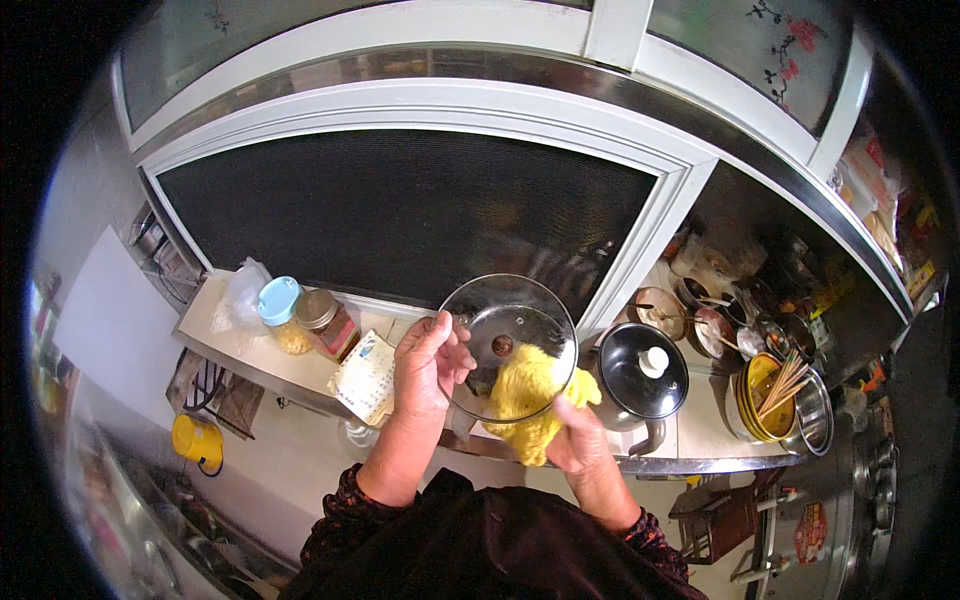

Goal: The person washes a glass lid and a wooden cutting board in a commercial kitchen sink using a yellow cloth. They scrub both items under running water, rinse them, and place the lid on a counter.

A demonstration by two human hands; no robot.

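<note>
A round clear glass lid (480, 315) with a dark rim and a small brown knob is held up over the counter's front edge. My left hand (429, 360) grips its left rim, thumb on top. On the lid's lower right side, my right hand (576, 439) holds a yellow cloth (529, 382), which shows through the glass and hangs below the rim. Part of the right hand's fingers is hidden by the cloth. Just right of the lid stands a dark pot (628, 431), covered by a black lid (626, 364) with a white knob.
Left on the counter (247, 322) are a blue-lidded jar (289, 334), a metal-lidded jar (328, 326), a plastic bag (246, 289) and paper with writing (365, 379). Stacked yellow bowls (761, 371) with wooden sticks, a steel bowl (817, 412) and used bowls (660, 311) stand right. A window frame (645, 247) rises behind.
</note>
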